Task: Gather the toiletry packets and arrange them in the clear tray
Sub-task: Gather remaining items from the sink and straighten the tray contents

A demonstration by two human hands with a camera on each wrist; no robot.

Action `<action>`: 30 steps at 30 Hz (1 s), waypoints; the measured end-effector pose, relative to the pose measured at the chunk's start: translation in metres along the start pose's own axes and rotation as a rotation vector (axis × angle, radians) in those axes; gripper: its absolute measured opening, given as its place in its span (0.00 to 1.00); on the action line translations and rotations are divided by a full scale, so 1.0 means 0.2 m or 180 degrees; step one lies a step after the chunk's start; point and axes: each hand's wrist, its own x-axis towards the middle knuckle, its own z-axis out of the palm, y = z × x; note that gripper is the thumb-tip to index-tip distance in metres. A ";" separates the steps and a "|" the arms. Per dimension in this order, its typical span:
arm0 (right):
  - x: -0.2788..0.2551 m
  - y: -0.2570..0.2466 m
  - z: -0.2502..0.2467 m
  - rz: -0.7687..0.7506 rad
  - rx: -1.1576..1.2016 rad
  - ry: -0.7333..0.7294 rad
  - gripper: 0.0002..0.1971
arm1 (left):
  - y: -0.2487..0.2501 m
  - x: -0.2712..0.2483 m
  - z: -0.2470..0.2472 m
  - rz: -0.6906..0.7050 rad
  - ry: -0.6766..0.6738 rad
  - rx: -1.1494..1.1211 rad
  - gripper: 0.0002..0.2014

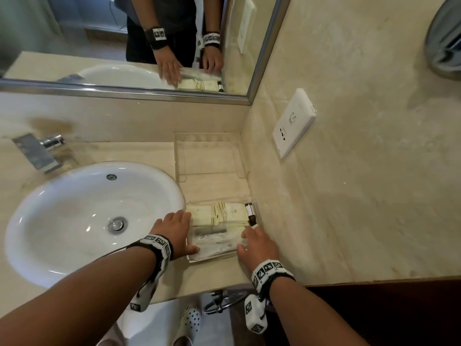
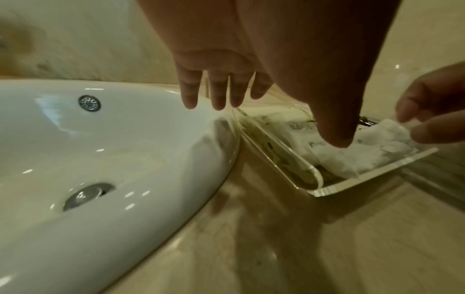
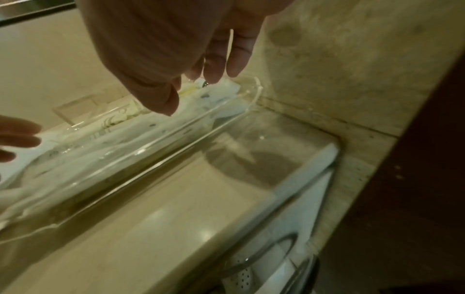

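A clear tray (image 1: 213,258) sits on the counter between the sink and the right wall. Cream packets (image 1: 219,215) lie across its far half, with a small dark bottle (image 1: 249,213) at their right end. White packets (image 1: 216,242) fill its near half. My left hand (image 1: 174,232) rests at the tray's left rim (image 2: 314,171), fingers straight, thumb (image 2: 334,127) down on the white packets (image 2: 377,153). At the right end my right hand (image 1: 259,245) lies with relaxed fingers (image 3: 234,59) touching the packet ends (image 3: 226,89).
A white sink (image 1: 94,216) with a chrome faucet (image 1: 37,151) lies just left of the tray. A second clear acrylic holder (image 1: 207,156) stands behind it in the corner. A wall socket (image 1: 294,121) is on the right wall; the counter's front edge is near.
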 end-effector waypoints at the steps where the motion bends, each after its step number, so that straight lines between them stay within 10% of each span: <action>1: -0.02 0.00 0.00 0.0156 0.0061 -0.0126 0.11 | -0.01 -0.01 0.01 -0.0079 -0.0027 -0.0028 0.54; 12: -0.03 0.00 0.10 0.0850 0.0781 -0.0780 0.28 | 0.02 -0.02 0.05 -0.0118 -0.0145 0.0031 0.61; 22: 0.00 -0.05 0.15 0.2334 0.3479 -0.1181 0.13 | 0.04 -0.02 0.09 -0.0106 -0.0047 0.0039 0.62; 30: 0.05 -0.07 0.21 0.2625 0.3774 -0.1163 0.16 | 0.04 -0.01 0.10 -0.0144 -0.0018 -0.0064 0.64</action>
